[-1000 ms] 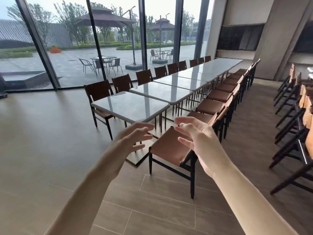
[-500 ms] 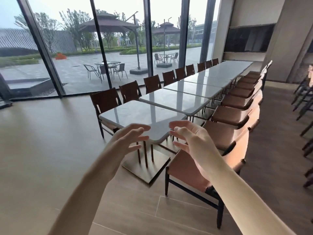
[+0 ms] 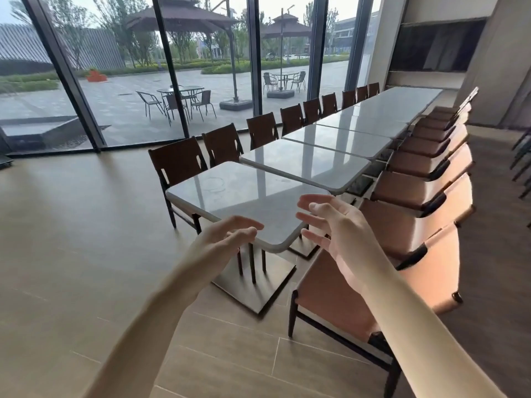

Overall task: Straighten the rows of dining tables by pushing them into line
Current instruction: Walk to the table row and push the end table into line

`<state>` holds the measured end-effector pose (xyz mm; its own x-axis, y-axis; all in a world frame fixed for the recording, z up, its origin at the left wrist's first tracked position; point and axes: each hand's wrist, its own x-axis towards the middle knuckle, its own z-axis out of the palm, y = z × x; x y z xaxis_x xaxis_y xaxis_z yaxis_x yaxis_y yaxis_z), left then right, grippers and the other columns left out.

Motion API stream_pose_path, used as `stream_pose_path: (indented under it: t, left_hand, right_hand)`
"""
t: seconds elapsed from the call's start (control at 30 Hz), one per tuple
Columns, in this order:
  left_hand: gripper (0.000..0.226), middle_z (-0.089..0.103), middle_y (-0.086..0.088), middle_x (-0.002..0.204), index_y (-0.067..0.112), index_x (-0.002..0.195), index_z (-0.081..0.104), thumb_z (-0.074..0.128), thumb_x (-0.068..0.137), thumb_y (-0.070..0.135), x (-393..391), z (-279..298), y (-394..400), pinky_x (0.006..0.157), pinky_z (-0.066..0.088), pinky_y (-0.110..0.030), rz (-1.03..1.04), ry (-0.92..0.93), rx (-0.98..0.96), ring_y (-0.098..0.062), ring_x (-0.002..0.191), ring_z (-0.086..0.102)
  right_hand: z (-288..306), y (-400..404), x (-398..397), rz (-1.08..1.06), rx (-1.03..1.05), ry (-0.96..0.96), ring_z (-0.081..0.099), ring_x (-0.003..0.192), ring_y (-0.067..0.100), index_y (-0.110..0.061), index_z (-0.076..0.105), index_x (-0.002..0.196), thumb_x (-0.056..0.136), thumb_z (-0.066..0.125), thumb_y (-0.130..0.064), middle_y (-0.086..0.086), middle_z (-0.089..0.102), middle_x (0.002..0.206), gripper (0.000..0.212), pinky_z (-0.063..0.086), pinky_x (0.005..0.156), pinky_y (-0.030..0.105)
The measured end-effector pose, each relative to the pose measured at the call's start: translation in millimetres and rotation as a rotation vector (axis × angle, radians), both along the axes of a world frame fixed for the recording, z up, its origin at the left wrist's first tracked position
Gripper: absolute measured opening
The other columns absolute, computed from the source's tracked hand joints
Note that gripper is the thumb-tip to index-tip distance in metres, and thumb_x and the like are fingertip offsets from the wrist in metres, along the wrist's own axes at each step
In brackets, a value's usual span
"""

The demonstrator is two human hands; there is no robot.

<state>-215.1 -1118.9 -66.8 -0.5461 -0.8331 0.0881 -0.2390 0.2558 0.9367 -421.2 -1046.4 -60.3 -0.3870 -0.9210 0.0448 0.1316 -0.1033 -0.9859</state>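
Head view shows a long row of white-topped dining tables running from near centre to the far right, with dark-backed chairs [image 3: 178, 165] along its left side and tan-seated chairs [image 3: 413, 193] along its right.

1. Position of the work item. The nearest table [image 3: 244, 196] stands at the near end of the row. Its top sits skewed, with one rounded corner pointing at the person, and its edges do not run parallel with those of the second table [image 3: 310, 165] behind it.

2. Hand state. The left hand [image 3: 221, 239] hovers just beside the near left edge, fingers spread wide and curled, holding nothing. The right hand [image 3: 336, 225] hovers near the near corner, fingers also spread wide and empty. Contact with the tabletop cannot be confirmed for either hand.

3. Step in hand. Judged as the reach before the push.

4. Next move. Likely requires both hands on the edge and a turning push until the edges match the row.

5. Markings. No brand, label or readable writing is visible.
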Motion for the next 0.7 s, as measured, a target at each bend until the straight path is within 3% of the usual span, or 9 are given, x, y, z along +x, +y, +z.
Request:
stream_pose_path:
  t: [0.23, 0.53, 0.7]
  left_hand:
    - [0.018, 0.073, 0.016, 0.111, 0.039, 0.099, 0.077, 0.063, 0.088, 0.041, -11.3, 7.9, -88.6, 0.099, 0.05, -0.032, 0.04, -0.008, 0.006, -0.001, 0.109, 0.067]
    - [0.024, 0.069, 0.029, 0.105, 0.048, 0.092, 0.074, 0.057, 0.077, 0.055, -50.8, 25.4, -210.2, 0.088, 0.048, -0.023, 0.073, -0.041, -0.015, 0.005, 0.105, 0.065]
    - [0.023, 0.071, 0.028, 0.102, 0.047, 0.092, 0.075, 0.057, 0.078, 0.053, -56.1, 10.9, -256.5, 0.092, 0.05, -0.026, 0.108, -0.08, -0.002, 0.005, 0.103, 0.066]
  right_hand:
    - [4.1, -101.0, -19.0, 0.053, 0.003, -0.014, 0.07, 0.111, 0.015, -0.02, 0.072, 0.108, 0.103, 0.053, -0.013, -0.002, 0.075, 0.114, 0.021, 0.056, 0.094, 0.034]
    - [18.0, -229.8, -50.0, 0.132, -0.009, 0.053, 0.07, 0.11, 0.013, -0.023, 0.07, 0.107, 0.104, 0.053, -0.018, -0.004, 0.073, 0.115, 0.018, 0.055, 0.1, 0.038]
    - [-0.5, -280.1, -55.1, 0.18, 0.046, 0.041, 0.071, 0.108, 0.014, -0.02, 0.07, 0.111, 0.103, 0.054, -0.019, -0.002, 0.074, 0.115, 0.018, 0.056, 0.1, 0.04]
